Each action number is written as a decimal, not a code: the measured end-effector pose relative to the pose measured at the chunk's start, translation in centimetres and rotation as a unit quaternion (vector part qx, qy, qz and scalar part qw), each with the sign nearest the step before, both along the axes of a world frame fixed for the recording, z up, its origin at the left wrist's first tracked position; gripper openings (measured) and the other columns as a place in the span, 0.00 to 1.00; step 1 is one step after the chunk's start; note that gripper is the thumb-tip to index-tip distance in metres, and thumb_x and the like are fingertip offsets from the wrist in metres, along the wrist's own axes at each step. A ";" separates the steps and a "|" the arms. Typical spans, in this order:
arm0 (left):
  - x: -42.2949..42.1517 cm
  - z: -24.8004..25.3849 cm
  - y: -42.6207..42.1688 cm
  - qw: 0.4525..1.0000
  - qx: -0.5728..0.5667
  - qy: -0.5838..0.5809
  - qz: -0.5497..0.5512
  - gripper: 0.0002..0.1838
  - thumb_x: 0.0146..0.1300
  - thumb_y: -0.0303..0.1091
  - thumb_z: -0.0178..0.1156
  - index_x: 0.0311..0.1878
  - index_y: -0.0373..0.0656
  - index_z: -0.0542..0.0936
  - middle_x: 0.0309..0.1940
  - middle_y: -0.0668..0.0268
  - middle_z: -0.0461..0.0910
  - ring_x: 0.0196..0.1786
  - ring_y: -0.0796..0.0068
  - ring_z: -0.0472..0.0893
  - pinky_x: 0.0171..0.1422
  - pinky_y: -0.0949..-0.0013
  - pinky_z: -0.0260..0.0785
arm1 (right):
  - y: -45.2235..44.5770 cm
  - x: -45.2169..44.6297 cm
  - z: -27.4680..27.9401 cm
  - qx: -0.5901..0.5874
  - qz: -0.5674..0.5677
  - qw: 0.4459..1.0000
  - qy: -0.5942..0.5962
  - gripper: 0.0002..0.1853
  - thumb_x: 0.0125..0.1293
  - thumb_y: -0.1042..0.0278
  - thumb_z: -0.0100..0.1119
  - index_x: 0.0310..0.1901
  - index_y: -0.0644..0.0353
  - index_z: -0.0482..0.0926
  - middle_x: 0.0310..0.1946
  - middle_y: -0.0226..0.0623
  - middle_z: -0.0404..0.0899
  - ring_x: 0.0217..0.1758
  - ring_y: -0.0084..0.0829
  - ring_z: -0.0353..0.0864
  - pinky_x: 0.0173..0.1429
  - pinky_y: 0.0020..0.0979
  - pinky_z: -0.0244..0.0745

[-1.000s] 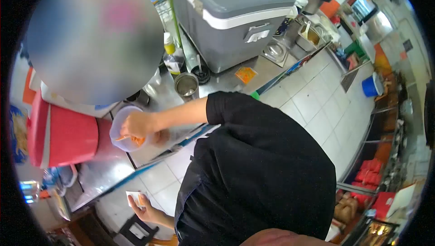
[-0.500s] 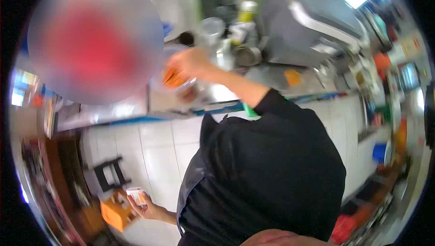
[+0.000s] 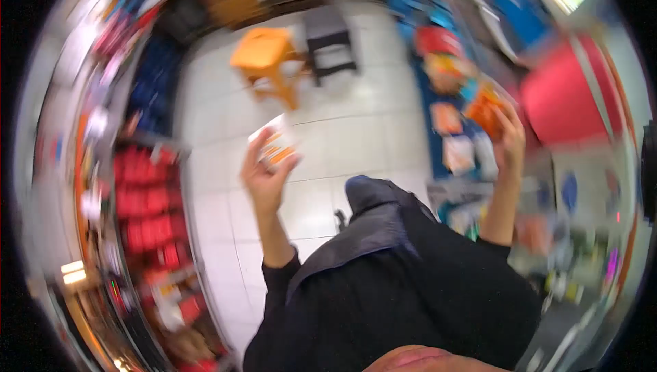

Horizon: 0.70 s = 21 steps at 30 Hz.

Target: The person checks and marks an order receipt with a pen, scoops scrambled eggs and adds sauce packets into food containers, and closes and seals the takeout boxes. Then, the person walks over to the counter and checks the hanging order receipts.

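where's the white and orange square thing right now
In the head view, the square thing is left of centre, held in the left hand, just below the orange stool in the image.

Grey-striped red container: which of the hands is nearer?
Right: the right hand appears just beside the red container; the left hand is farther off, above the floor.

blurred view, no readable text, labels or numbers
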<state>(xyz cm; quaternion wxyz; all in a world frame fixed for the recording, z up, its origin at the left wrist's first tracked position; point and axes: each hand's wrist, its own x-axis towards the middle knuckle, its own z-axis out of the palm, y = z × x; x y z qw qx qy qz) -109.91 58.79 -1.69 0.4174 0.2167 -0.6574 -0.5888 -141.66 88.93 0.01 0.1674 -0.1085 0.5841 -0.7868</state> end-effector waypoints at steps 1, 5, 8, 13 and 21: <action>0.0 0.4 -2.6 0.999 0.027 0.030 0.009 0.34 0.48 0.15 0.67 0.61 0.34 0.69 0.56 0.57 0.72 0.52 0.67 0.78 0.55 0.68 0.77 | -4.7 -0.4 -0.9 -0.022 0.054 0.998 -0.018 0.13 0.65 0.73 0.53 0.51 0.65 0.73 0.47 0.39 0.77 0.51 0.31 0.79 0.57 0.32 0.75; -0.1 1.4 -18.5 0.999 0.015 0.043 0.016 0.36 0.48 0.16 0.68 0.63 0.36 0.67 0.55 0.56 0.73 0.51 0.66 0.80 0.53 0.68 0.77 | -26.4 -5.4 -11.7 0.026 0.268 0.960 -0.073 0.15 0.62 0.68 0.59 0.49 0.63 0.75 0.43 0.36 0.79 0.45 0.30 0.81 0.47 0.33 0.79; 0.8 3.3 -31.3 0.998 0.028 0.036 0.049 0.37 0.48 0.16 0.68 0.64 0.37 0.66 0.54 0.56 0.74 0.51 0.65 0.80 0.55 0.68 0.76 | -43.4 -10.8 -30.4 0.330 0.261 0.907 -0.005 0.06 0.57 0.74 0.59 0.36 0.64 0.81 0.28 0.36 0.82 0.27 0.28 0.81 0.33 0.30 0.79; 5.8 4.4 -46.8 0.990 0.036 0.020 0.131 0.36 0.50 0.16 0.67 0.64 0.41 0.67 0.58 0.61 0.71 0.55 0.67 0.77 0.57 0.68 0.74 | -70.5 -2.2 -34.5 0.448 0.367 0.776 0.249 0.07 0.49 0.69 0.65 0.29 0.62 0.84 0.24 0.40 0.83 0.28 0.28 0.83 0.34 0.32 0.77; 16.1 -5.6 -69.9 0.925 0.108 -0.008 0.364 0.33 0.49 0.14 0.66 0.60 0.36 0.69 0.54 0.59 0.74 0.50 0.69 0.80 0.54 0.67 0.76 | -113.1 13.4 -35.6 0.416 0.531 0.731 0.107 0.11 0.51 0.67 0.64 0.38 0.57 0.85 0.30 0.40 0.84 0.33 0.31 0.84 0.38 0.32 0.78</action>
